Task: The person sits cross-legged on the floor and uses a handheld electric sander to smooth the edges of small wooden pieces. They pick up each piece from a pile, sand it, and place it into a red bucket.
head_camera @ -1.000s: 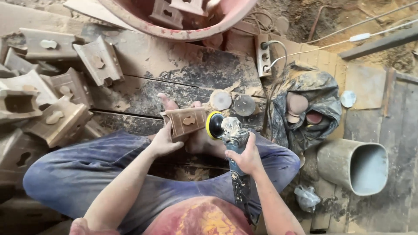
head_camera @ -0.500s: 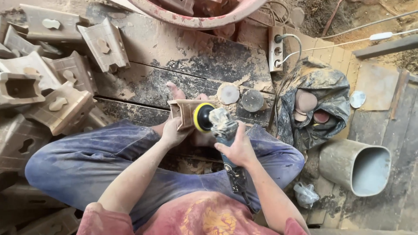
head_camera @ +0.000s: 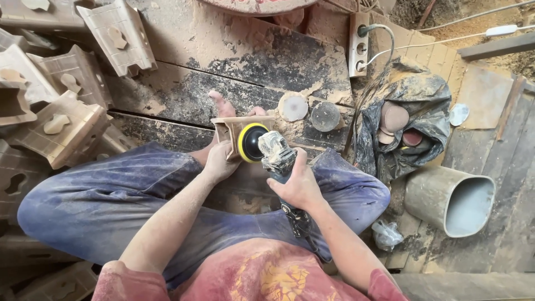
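I sit cross-legged on dusty wooden boards. My left hand (head_camera: 218, 162) grips a small carved wooden block (head_camera: 229, 129), tilted on edge just above my feet. My right hand (head_camera: 298, 187) is wrapped around the body of a blue angle grinder (head_camera: 278, 161). Its yellow-rimmed black sanding disc (head_camera: 249, 142) presses against the right face of the block. The grinder's cord runs back along my right forearm.
A heap of similar carved wooden blocks (head_camera: 61, 106) lies at the left. Two loose sanding discs (head_camera: 309, 111) rest on the boards ahead. A dark plastic bag with discs (head_camera: 401, 122), a power strip (head_camera: 359, 50) and a grey metal bucket on its side (head_camera: 454, 200) are at the right.
The sanding disc has moved left onto the block's face. The block has turned from flat-facing to on edge, and my view has shifted slightly forward.
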